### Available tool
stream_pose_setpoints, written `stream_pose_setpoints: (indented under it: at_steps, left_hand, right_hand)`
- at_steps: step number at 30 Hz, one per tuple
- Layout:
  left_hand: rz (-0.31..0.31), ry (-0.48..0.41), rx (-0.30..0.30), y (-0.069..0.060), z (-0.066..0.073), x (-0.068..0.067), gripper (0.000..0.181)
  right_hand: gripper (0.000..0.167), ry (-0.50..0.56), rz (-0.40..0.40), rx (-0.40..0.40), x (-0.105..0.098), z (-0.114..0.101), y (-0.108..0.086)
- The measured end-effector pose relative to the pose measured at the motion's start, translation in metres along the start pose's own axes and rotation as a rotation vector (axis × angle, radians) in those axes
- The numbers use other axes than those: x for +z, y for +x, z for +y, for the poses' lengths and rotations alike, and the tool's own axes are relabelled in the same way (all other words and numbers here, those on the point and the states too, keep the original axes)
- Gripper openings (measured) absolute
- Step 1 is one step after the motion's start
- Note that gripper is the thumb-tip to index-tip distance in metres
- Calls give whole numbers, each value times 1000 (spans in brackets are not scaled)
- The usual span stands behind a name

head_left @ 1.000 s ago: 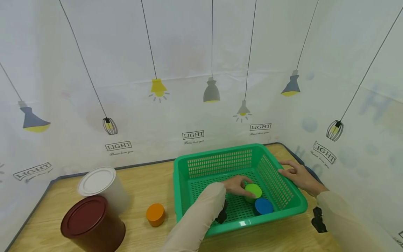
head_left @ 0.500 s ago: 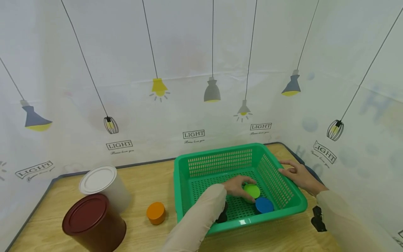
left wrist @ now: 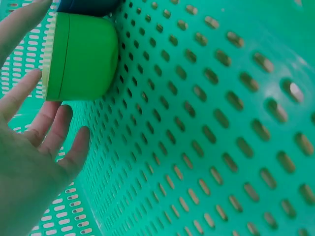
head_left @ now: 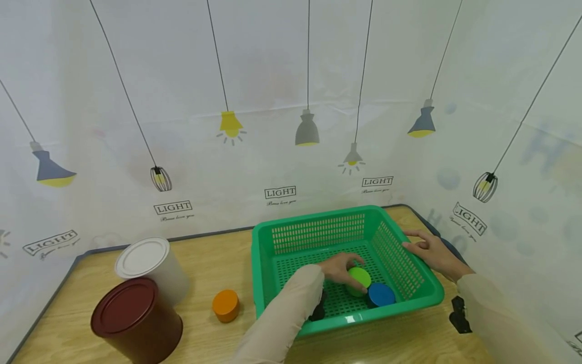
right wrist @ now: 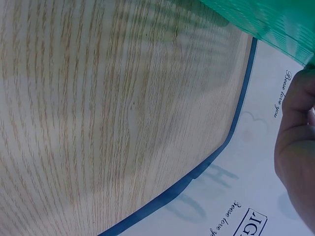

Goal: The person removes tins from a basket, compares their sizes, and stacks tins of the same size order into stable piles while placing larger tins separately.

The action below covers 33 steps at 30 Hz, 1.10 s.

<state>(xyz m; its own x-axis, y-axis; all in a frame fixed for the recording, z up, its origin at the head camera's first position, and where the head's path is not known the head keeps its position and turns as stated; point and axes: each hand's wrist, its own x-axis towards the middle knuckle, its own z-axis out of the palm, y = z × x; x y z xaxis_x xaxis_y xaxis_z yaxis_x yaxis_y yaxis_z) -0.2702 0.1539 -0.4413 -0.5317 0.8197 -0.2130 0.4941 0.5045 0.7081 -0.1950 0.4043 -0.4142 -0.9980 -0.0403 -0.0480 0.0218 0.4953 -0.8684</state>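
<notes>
Inside the green plastic basket (head_left: 347,317), a small lime-green lidded round container (head_left: 359,281) stands beside a blue one (head_left: 381,295). My left hand (head_left: 338,268) reaches in with thumb and fingers spread around the lime-green container. In the left wrist view, the fingertips (left wrist: 34,76) lie at the edge of its lid, not curled round it; contact is hard to judge. My right hand (head_left: 434,253) holds the basket's right rim, thumb on top. The right wrist view shows only part of that hand (right wrist: 300,132), its fingers bent at the basket's edge.
An orange round container (head_left: 225,306) sits on the wooden table (head_left: 218,263), left of the basket. Further left stand a dark red lidded can (head_left: 136,318) and a white lidded can (head_left: 156,268). A patterned white backdrop (head_left: 254,167) rises behind.
The lime-green container has shifted slightly left in the basket, and its lid shows more between my left fingers. The right hand keeps its place on the rim.
</notes>
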Motion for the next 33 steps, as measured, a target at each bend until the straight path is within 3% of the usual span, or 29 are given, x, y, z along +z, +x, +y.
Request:
stream_pose_setpoints:
  at_steps: [8,18,33]
  left_hand:
    - [-35,-38,45,3,-3,1,62]
    - [-27,-33,18,4,-7,3,60]
    - [57,-50,-11,-4,-8,-2,58]
  right_hand:
    - [57,10,-2,-2,0,2,0]
    - [57,12,-5,-14,-1,3,0]
    - [56,20,-8,-18,1,0,-2]
